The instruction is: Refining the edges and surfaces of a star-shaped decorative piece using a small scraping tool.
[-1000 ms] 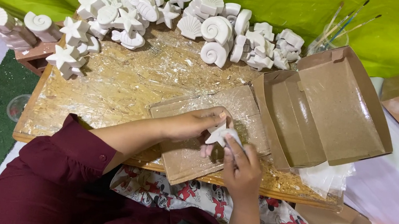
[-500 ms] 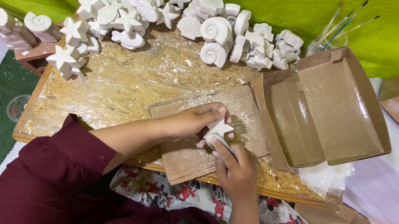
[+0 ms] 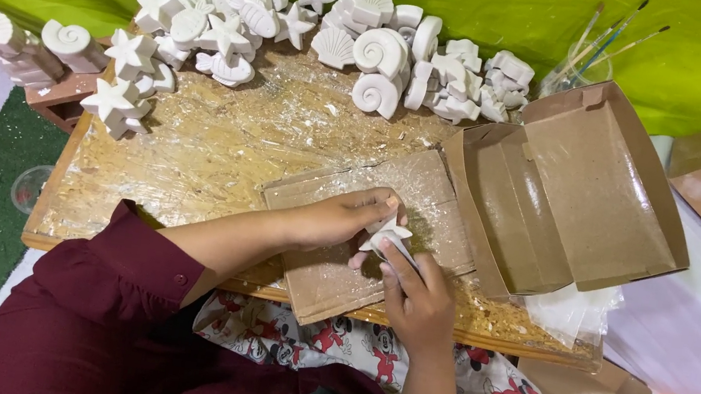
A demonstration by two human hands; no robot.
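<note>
I pinch a small white plaster star [image 3: 386, 231] in my left hand [image 3: 337, 220]; my right hand [image 3: 415, 293] touches its lower edge; it sits tilted over the cardboard sheet [image 3: 328, 278], near the board's [image 3: 218, 148] front edge, right of centre.

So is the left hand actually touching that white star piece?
Touching. The head view shows the left hand's fingertips pressed against the white star piece, with no gap visible.

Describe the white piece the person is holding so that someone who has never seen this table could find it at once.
Start at the wooden board on the green-draped table, then go to the flat cardboard sheet at its near edge. Above it, the left hand and right hand meet around a small white star-shaped cast. It is the only white piece in hand; the other casts are heaped along the far edge.
</note>
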